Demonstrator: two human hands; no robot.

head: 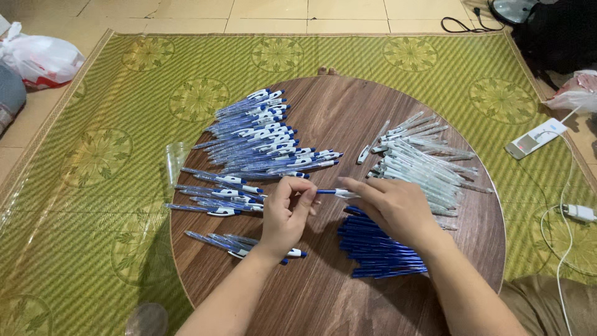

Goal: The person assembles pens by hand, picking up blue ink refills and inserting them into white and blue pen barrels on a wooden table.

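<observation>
View from above of a round wooden table point(323, 292) that stood on a green patterned mat point(124, 124). Both hands met over the middle of the table. The left hand point(285, 214) was curled, its thumb and forefinger pinched on the blue end of a single pen point(333, 192); the right hand point(392, 205) lay palm down with its fingertips closed on the white, clear end of the same pen, so that the pen ran level between the two hands, just above the table. Under the right wrist lay a stack of blue pen parts point(379, 252), packed side by side. Beyond the right hand, a pile of clear pen barrels point(423, 162) spread toward the far right edge of the table, with a few white pieces point(363, 155) lying loose beside it. To the far left a large fan of finished blue and white pens point(267, 134) covered the table, and smaller groups of finished pens point(217, 193) lay near the left hand and beneath its wrist. A clear plastic bag point(176, 158) rested at the left rim, partly on the mat. Off the table, a white plastic bag point(40, 59) sat at the upper left, and a white power strip point(535, 138) with its cable lay on the mat at the right.
</observation>
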